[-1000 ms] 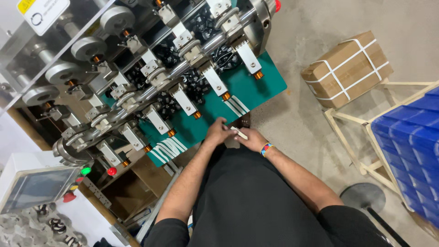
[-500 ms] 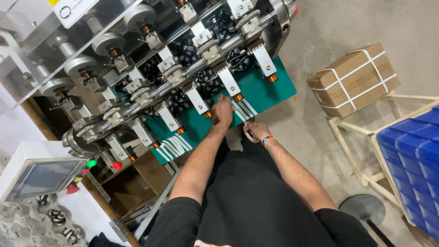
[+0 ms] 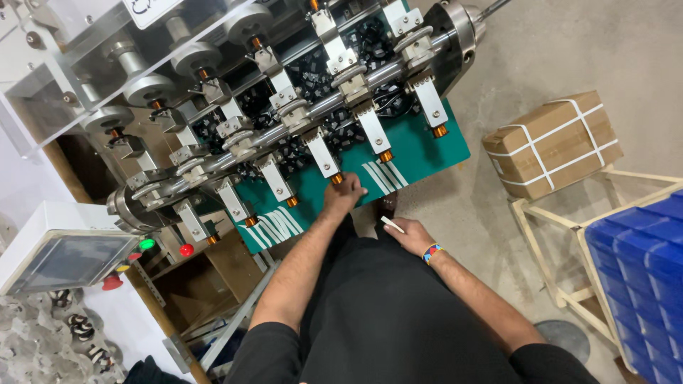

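A concrete floor [image 3: 569, 64] lies under the machine [image 3: 284, 121]. The left hand [image 3: 344, 196] pinches a copper spindle tip [image 3: 336, 179], fingertips hidden. The right hand [image 3: 407, 235] pinches a white strip [image 3: 392, 225].

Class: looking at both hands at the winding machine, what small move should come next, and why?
Probably bring the right hand, holding a small white piece, up to the green plate. The left hand already touches an orange-tipped spindle there, while the right hangs below the edge.
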